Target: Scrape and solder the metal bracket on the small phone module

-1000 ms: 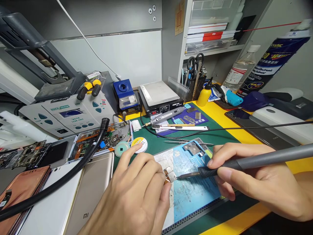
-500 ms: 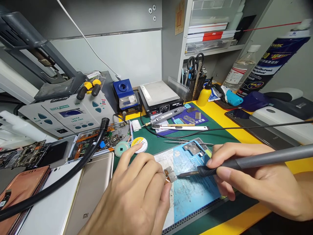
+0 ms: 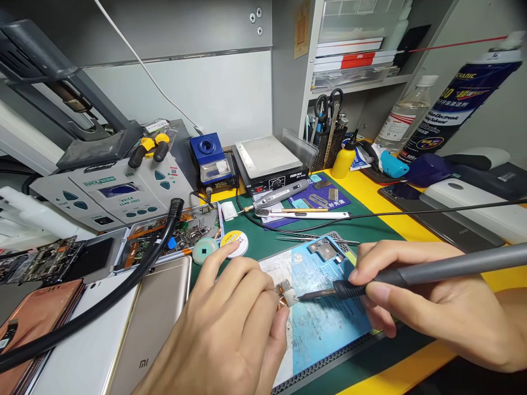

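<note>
My right hand (image 3: 428,296) grips a grey soldering iron (image 3: 457,266) like a pen. The iron's dark tip points left and meets, or nearly meets, the right edge of a small metal-shielded circuit board (image 3: 287,289). My left hand (image 3: 230,323) is closed on that board's left side, its fingertips partly hidden behind the knuckles. An orange-brown flex strip shows between board and fingers. Beneath both lies a blue and white work plate (image 3: 329,329), scuffed and stained. Another small shielded part (image 3: 327,250) rests on the plate's far edge.
A green roll (image 3: 205,250) and a round yellow-white tin (image 3: 234,243) stand just beyond my left hand. A black hose (image 3: 135,285) arches over phones at left. The iron's cable (image 3: 411,213) crosses the mat. Tweezers (image 3: 288,238) lie behind the plate; a hot plate (image 3: 269,164) stands further back.
Almost nothing differs. Both hands hold the same place, and the soldering iron's tip stays at the board's right edge with only a very slight shift.
</note>
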`<move>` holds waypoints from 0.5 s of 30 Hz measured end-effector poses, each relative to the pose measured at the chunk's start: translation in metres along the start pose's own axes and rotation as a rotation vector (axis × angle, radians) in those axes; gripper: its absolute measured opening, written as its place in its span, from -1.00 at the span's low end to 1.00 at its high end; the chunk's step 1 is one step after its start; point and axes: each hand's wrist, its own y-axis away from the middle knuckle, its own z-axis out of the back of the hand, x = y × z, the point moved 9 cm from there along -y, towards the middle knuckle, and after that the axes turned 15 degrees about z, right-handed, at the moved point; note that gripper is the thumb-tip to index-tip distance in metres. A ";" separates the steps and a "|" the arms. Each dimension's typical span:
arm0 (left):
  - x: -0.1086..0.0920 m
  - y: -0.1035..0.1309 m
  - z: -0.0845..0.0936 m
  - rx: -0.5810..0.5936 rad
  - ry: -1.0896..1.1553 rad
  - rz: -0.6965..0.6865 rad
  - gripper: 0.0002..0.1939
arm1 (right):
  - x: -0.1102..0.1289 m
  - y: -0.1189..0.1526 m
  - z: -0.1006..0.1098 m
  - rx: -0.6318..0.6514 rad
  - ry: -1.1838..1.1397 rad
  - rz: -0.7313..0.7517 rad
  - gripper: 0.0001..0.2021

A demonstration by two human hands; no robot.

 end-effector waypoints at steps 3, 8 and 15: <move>0.000 -0.002 -0.001 0.024 -0.004 0.017 -0.85 | 0.000 0.000 0.000 -0.009 -0.010 0.002 -0.91; -0.002 -0.003 -0.003 0.045 -0.010 0.016 -0.88 | 0.001 -0.003 -0.001 0.002 0.004 0.017 -0.87; 0.002 0.002 -0.005 0.025 -0.010 0.012 -0.88 | 0.000 -0.002 0.000 0.008 0.006 0.028 -0.83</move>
